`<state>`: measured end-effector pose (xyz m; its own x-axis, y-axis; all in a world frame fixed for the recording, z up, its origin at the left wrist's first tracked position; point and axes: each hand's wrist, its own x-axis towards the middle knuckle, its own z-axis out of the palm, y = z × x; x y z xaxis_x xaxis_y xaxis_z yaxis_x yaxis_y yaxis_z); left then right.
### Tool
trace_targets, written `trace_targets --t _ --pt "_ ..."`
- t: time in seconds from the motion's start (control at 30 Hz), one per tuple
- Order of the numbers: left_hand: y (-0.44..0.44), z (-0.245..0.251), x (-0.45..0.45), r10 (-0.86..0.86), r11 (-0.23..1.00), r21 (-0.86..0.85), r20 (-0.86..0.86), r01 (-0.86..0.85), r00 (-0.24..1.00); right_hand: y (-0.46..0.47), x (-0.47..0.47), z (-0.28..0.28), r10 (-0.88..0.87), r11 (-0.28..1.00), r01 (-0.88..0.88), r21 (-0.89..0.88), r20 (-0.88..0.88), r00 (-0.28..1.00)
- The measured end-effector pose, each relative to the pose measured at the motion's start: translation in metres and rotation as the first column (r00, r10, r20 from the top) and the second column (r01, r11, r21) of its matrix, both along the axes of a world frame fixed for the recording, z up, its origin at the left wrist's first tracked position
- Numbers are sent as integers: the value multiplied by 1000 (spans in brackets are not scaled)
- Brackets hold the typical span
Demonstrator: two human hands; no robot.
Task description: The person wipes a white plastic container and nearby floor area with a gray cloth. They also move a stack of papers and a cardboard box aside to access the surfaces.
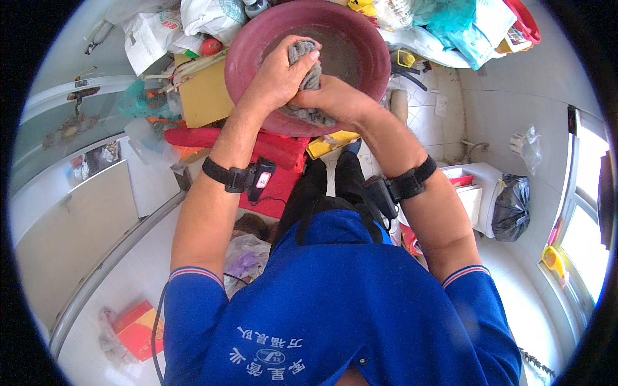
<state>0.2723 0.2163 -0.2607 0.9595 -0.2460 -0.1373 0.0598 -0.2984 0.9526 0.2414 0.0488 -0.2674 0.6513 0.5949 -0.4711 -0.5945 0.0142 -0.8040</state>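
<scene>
Over a large maroon plastic basin (372, 48) I grip a bunched grey cloth (311, 79) with both hands. My left hand (282, 67) is closed around the cloth's upper part, thumb across it. Just below and to the right, my right hand (326, 96) is wrapped around its middle. A loose end of the cloth hangs down by the basin's near wall; I cannot tell whether it touches the wall. Murky water seems to lie in the basin's bottom. Each forearm wears a black strap with a small device.
White plastic bags (215, 19) and a teal bag (446, 24) crowd the far side. Left of the basin are a cardboard box (205, 91) and a rolled red cloth (231, 142). A black bag (512, 207) hangs at the right, near a window (586, 212). White floor tiles (429, 128) show beyond my right arm.
</scene>
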Motion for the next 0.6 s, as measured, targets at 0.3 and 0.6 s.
trace_targets --t 0.3,0.6 --pt "7 -12 1 125 938 324 13 -123 992 43 -15 -3 51 834 267 -484 549 835" --pt "5 -32 -5 150 872 459 77 -169 986 45 -16 -35 344 712 174 -681 553 759"
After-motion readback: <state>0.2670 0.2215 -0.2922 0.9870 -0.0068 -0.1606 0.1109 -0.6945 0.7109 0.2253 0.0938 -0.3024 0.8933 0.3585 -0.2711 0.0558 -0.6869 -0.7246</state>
